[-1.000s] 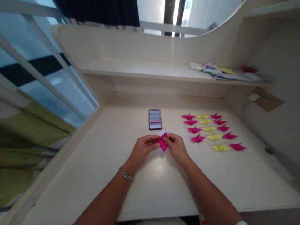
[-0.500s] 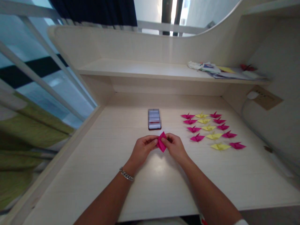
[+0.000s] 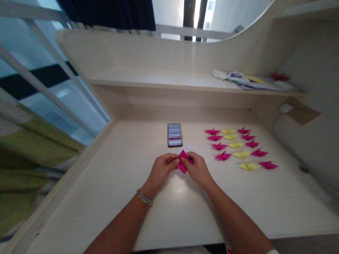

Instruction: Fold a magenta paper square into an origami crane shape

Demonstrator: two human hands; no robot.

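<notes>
A folded piece of pink origami paper (image 3: pixel 182 168) is held over the desk between both hands, its points facing up and down. My left hand (image 3: pixel 163 168) pinches its left edge with thumb and fingers. My right hand (image 3: pixel 196 167) grips the right side, the thumb pressed on the front face; part of the paper is hidden behind the fingers. Just beyond the hands lies a phone (image 3: pixel 174 135) with a lit, blurred screen. To the right, pink paper cranes (image 3: pixel 223 155) and yellow paper cranes (image 3: pixel 242 153) lie in rows.
The pale desk (image 3: pixel 111 197) runs back to a raised shelf (image 3: pixel 148 76) with papers (image 3: pixel 254 80) at its right end. On the right wall a plug (image 3: pixel 286 108) sits in a socket, its cable hanging down. White bars (image 3: pixel 50 84) border the left side.
The right thumb has shifted down slightly on the pink paper, and a pink flap now shows beside the right fingers. Both hands stay in nearly the same place.
</notes>
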